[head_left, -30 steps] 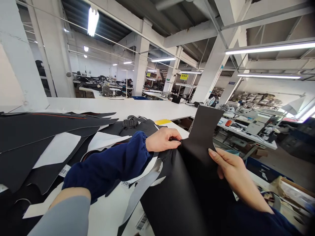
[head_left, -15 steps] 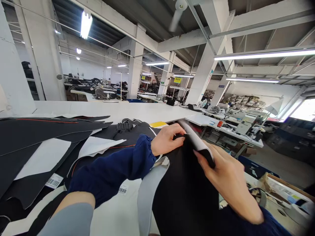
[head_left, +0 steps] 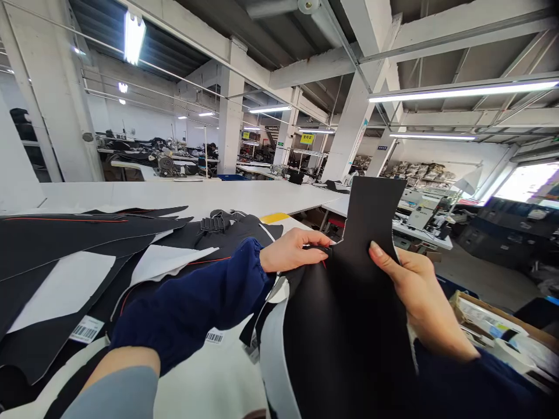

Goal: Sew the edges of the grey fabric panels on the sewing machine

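Both my hands hold a black cut fabric panel [head_left: 349, 326] upright over the near right corner of the white cutting table [head_left: 196, 195]. My left hand [head_left: 292, 250], in a dark blue sleeve, pinches the panel's left edge at a notch. My right hand [head_left: 408, 279] grips the right edge, thumb pressed on the front. A narrow tab of the panel [head_left: 373, 209] stands up above both hands. A grey-white lining piece [head_left: 275, 349] hangs along the panel's lower left side.
Stacks of black and white cut pieces [head_left: 87, 250] with barcode labels [head_left: 86, 330] cover the table's left. A small black ribbed piece [head_left: 212, 224] and a yellow slip [head_left: 275, 217] lie further back. Sewing stations [head_left: 419, 215] and cardboard boxes [head_left: 489, 326] stand at the right.
Half a second ago the panel's top tab was folded down under my right hand, showing its pale back. Now it stands upright again, with my right thumb on its front.
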Motion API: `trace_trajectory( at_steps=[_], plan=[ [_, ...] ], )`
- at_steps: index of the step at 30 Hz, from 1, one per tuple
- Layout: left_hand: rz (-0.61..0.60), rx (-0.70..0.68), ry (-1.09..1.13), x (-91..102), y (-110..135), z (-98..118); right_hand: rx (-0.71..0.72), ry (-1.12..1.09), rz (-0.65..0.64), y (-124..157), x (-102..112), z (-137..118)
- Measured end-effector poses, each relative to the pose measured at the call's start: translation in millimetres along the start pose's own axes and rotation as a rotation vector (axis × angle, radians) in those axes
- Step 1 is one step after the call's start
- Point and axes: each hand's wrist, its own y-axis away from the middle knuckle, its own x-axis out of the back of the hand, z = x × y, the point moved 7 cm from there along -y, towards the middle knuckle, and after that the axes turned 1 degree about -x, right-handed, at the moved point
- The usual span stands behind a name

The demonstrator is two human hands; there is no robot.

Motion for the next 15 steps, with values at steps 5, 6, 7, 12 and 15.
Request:
trace_trajectory(
  at_steps=[5,6,7,12,15],
  plan=[
    [0.03,0.035,0.098,-1.9,2.5,0.2,-0.05,-0.096,0.009,3.6,-0.4,0.9],
    [0.044,0.034,0.086,-1.3,2.8,0.5,-0.054,-0.107,0.013,3.7,0.3,1.9],
    [0.057,0.033,0.067,0.0,2.7,0.7,-0.051,-0.113,0.019,3.6,0.8,3.3],
    [0.138,-0.065,-0.221,13.6,-3.9,23.6,0.084,-0.169,0.153,11.3,-5.3,14.3],
    [0.182,-0.354,-0.64,-0.7,-12.4,81.0,0.091,-0.249,0.31,33.1,-20.6,24.1]
  ],
)
